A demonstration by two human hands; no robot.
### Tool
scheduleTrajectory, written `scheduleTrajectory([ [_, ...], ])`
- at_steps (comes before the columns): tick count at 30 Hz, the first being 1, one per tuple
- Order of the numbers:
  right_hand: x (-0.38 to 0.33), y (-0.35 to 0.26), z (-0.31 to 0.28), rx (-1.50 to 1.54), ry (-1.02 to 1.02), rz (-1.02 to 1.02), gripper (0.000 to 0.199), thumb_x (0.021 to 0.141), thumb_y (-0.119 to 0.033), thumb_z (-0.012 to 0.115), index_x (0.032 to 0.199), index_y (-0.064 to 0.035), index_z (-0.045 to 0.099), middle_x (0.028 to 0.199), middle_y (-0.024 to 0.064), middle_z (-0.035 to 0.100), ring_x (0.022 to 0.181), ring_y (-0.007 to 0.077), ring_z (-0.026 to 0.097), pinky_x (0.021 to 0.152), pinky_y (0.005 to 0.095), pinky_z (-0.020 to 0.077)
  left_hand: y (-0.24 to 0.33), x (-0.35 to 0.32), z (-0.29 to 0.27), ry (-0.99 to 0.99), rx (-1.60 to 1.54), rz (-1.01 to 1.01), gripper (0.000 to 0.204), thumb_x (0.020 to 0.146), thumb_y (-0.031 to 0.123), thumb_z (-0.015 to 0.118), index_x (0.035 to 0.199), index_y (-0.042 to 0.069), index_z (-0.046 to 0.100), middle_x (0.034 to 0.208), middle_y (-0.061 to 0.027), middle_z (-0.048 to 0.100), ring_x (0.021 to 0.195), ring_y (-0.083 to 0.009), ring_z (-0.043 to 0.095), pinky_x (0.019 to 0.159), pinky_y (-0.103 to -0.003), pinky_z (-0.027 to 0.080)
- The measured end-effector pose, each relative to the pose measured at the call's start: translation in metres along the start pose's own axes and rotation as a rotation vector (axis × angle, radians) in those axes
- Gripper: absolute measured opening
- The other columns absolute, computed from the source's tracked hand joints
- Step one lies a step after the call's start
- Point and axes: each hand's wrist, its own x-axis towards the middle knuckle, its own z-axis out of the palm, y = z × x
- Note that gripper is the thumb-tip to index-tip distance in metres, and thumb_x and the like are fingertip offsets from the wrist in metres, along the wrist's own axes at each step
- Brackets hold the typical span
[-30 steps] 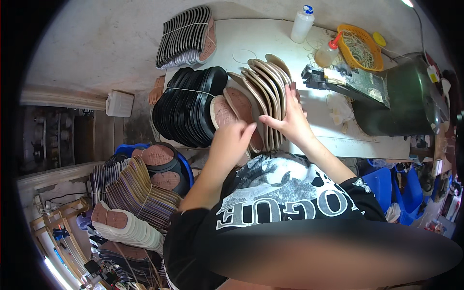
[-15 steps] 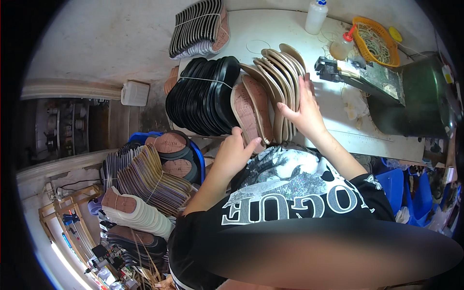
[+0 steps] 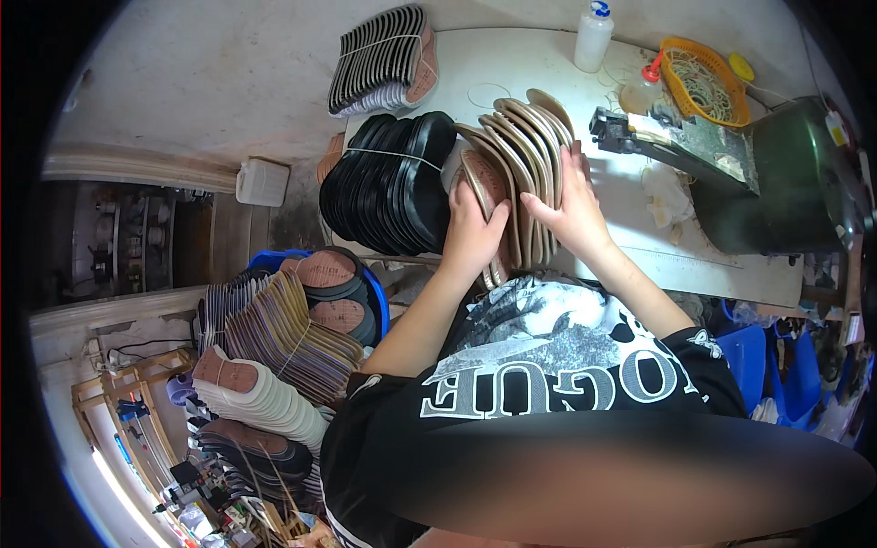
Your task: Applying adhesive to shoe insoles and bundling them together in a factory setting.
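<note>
A row of beige-edged shoe soles (image 3: 525, 137) stands on edge at the table's front, some with brown printed faces. My left hand (image 3: 473, 228) grips its left end, fingers over a brown face and thumb along the edges. On the other end, my right hand (image 3: 575, 208) presses its fingers round the outer sole, thumb lying across the edges. The row is squeezed between both palms. Left of my left hand, nearly touching it, lies a bundle of black soles (image 3: 384, 183) tied with a pale band.
Another tied black bundle (image 3: 382, 59) stands at the back left of the table (image 3: 475, 55). Right are a white bottle (image 3: 594, 41), a red-tipped bottle (image 3: 643, 91), a yellow basket (image 3: 671, 68) of bands and a dark metal device (image 3: 676, 146). More sole stacks (image 3: 292, 338) fill the lower left.
My left hand has moved up and right from the lower edge of the soles onto their left face. The leftmost brown-faced sole has been pushed closer to the row. My right hand stays put.
</note>
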Motion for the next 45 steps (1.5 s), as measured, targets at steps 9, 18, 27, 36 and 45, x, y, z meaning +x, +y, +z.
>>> scheduleTrajectory([
  [9, -0.003, 0.000, 0.001, -0.059, 0.042, 0.001, 0.095, 0.079, -0.043, 0.067, 0.147, 0.0022, 0.018, 0.154, 0.0278, 0.012, 0.143, 0.0403, 0.015, 0.114, 0.0461, 0.0215, -0.017, 0.005, -0.009, -0.085, 0.192, -0.036, 0.075, 0.081, 0.035, 0.070, 0.128, -0.011, 0.035, 0.144, -0.0373, 0.020, 0.136, -0.0483, 0.023, 0.112, -0.046, 0.023],
  [18, -0.001, 0.004, 0.005, -0.027, 0.053, -0.009, 0.099, 0.077, -0.048, 0.066, 0.148, -0.0002, 0.016, 0.155, 0.0251, 0.009, 0.144, 0.0398, 0.011, 0.110, 0.0586, 0.0204, -0.001, 0.011, 0.012, 0.075, -0.013, 0.072, 0.097, 0.076, 0.028, 0.075, 0.144, -0.005, 0.015, 0.137, -0.0312, 0.034, 0.121, -0.0446, 0.046, 0.101, -0.044, 0.040],
  [27, -0.002, 0.011, 0.009, -0.072, 0.052, -0.022, 0.098, 0.079, -0.050, 0.063, 0.148, 0.0003, 0.016, 0.156, 0.0245, 0.007, 0.144, 0.0407, 0.007, 0.111, 0.0569, 0.0191, 0.028, 0.044, -0.026, 0.175, 0.307, 0.055, 0.072, 0.079, 0.018, 0.064, 0.138, -0.001, 0.028, 0.138, -0.0289, 0.031, 0.106, -0.0475, 0.055, 0.087, -0.048, 0.049],
  [36, -0.002, -0.015, -0.004, -0.046, -0.116, 0.057, 0.114, 0.069, -0.047, 0.076, 0.150, -0.0029, 0.010, 0.155, 0.0275, 0.001, 0.143, 0.0445, 0.008, 0.107, 0.0643, 0.0189, 0.024, 0.060, -0.004, 0.106, 0.421, 0.079, 0.047, 0.084, 0.009, 0.054, 0.131, 0.009, 0.048, 0.147, -0.0237, 0.024, 0.117, -0.0479, 0.045, 0.097, -0.048, 0.044],
  [45, 0.000, -0.020, 0.013, 0.014, -0.006, 0.043, 0.104, 0.071, -0.031, 0.068, 0.151, -0.0065, 0.007, 0.155, 0.0289, -0.001, 0.143, 0.0465, 0.001, 0.108, 0.0638, 0.0103, 0.026, 0.063, -0.001, -0.022, 0.566, 0.083, 0.052, 0.080, 0.004, 0.053, 0.131, 0.005, 0.047, 0.143, -0.0271, 0.030, 0.118, -0.0448, 0.042, 0.097, -0.047, 0.043],
])
